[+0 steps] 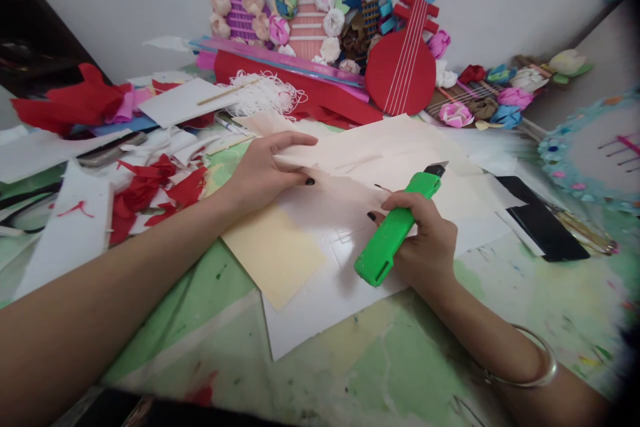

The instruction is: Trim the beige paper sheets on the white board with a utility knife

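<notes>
My left hand [257,170] pinches the left edge of a large cream paper sheet [400,140] between thumb and fingers, and that edge is lifted. My right hand [430,240] is wrapped round a green utility knife [393,233], its dark tip angled up and away from me. The right thumb and a fingertip are at the sheet's near edge; whether they grip it I cannot tell. Beneath lies a glossy white board [305,330] with faint cut lines. A pale yellow piece of paper [275,257] rests on the board's left part.
Red and white scraps [160,193] and a white strip [83,207] lie at left. White string [270,93] is heaped behind. A red lute-shaped craft [400,70] leans at the back wall among paper flowers. Black pieces [547,230] and scissors [590,230] lie at right.
</notes>
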`<state>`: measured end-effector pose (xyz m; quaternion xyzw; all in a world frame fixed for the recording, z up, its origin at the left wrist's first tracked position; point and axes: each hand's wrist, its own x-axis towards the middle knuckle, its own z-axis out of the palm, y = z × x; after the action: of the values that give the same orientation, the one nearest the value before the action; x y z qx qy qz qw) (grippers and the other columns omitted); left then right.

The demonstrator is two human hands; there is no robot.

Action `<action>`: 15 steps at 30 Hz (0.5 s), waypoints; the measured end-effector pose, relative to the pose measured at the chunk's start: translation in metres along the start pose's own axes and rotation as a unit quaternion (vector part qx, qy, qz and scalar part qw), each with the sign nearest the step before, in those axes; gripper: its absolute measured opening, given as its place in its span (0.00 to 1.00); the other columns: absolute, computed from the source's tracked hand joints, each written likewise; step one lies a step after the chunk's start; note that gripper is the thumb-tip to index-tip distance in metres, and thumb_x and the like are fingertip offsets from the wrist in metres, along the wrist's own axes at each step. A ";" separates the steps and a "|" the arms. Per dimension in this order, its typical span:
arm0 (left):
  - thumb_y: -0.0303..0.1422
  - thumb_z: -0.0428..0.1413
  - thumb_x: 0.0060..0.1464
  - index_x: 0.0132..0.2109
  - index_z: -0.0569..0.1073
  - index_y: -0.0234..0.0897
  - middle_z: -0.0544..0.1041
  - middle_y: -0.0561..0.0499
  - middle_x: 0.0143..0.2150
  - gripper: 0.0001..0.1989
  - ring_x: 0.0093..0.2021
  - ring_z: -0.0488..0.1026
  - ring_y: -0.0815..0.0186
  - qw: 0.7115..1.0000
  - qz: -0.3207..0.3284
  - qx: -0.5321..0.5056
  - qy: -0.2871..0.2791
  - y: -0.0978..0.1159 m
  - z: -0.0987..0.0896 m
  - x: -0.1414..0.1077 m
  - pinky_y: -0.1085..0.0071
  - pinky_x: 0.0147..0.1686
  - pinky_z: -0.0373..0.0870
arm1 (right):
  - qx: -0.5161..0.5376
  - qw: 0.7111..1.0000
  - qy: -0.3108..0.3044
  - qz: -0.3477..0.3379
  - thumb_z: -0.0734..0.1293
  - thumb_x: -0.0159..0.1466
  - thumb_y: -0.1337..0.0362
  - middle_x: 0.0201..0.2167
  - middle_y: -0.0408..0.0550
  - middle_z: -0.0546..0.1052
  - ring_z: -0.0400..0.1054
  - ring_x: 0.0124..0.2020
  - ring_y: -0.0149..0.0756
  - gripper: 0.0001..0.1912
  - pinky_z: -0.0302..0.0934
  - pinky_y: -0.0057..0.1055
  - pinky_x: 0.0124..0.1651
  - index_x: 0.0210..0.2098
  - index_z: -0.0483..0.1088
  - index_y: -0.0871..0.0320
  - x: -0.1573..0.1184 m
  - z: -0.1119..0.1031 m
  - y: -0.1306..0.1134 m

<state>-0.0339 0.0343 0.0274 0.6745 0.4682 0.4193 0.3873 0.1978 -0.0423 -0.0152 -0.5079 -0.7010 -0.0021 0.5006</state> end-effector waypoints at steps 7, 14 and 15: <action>0.27 0.63 0.45 0.52 0.75 0.39 0.80 0.50 0.45 0.24 0.38 0.80 0.58 1.000 0.009 -0.002 0.006 0.003 0.001 0.000 0.64 0.39 0.75 | -0.052 0.998 -0.013 -0.022 0.72 0.57 0.69 0.51 0.50 0.78 0.70 0.53 0.51 0.13 0.62 0.52 0.53 0.38 0.66 0.51 0.002 0.002 -0.001; 0.30 0.65 0.44 0.51 0.75 0.40 0.78 0.50 0.50 0.24 0.40 0.80 0.56 1.000 0.019 -0.004 0.001 0.004 0.002 -0.002 0.68 0.34 0.74 | -0.108 0.993 -0.054 0.020 0.72 0.54 0.67 0.54 0.54 0.75 0.68 0.48 0.55 0.16 0.60 0.58 0.49 0.40 0.67 0.52 0.004 0.005 0.002; 0.30 0.65 0.43 0.51 0.76 0.40 0.77 0.51 0.52 0.24 0.41 0.80 0.56 1.000 0.023 -0.004 0.001 0.004 0.002 -0.002 0.69 0.34 0.74 | -0.109 0.992 -0.056 0.022 0.72 0.53 0.67 0.54 0.55 0.75 0.68 0.48 0.56 0.16 0.60 0.58 0.49 0.40 0.67 0.52 0.004 0.006 0.002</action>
<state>-0.0315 0.0310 0.0295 0.6830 0.4516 0.4304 0.3799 0.1956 -0.0352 -0.0162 -0.5740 -0.7122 -0.0388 0.4022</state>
